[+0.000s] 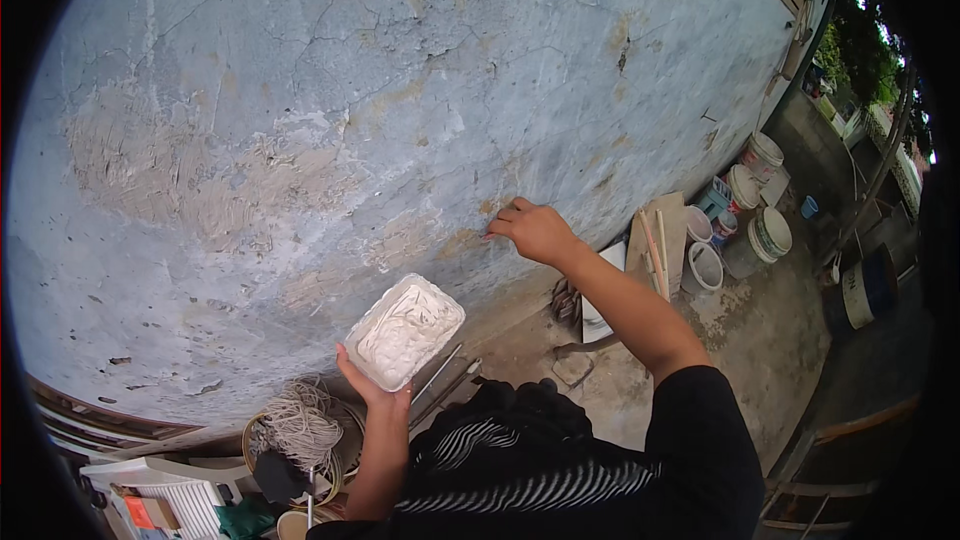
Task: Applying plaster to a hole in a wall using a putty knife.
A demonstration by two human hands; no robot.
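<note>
My left hand (376, 390) is closed around the lower end of a clear plastic tub (357, 348), tilted in front of the wall. Whitish paste (410, 328), smeared and ridged on top, fills it. To the right of the tub, my right hand (534, 234) is up at the cracked pale-blue wall (480, 70), its fingers bent and pressed together. Whatever they pinch is hidden. Rough beige patches of spread paste (220, 180) cover part of the wall at left, and a smaller patch (408, 240) lies just above the tub.
Several buckets (705, 268) stand along the wall's foot at right, beside a leaning board (657, 240) with sticks. A barrel (868, 288) is farther right. At lower left sit a heap of pale rope (300, 422) and a white ribbed container (185, 500). Concrete floor (740, 360) lies at right.
</note>
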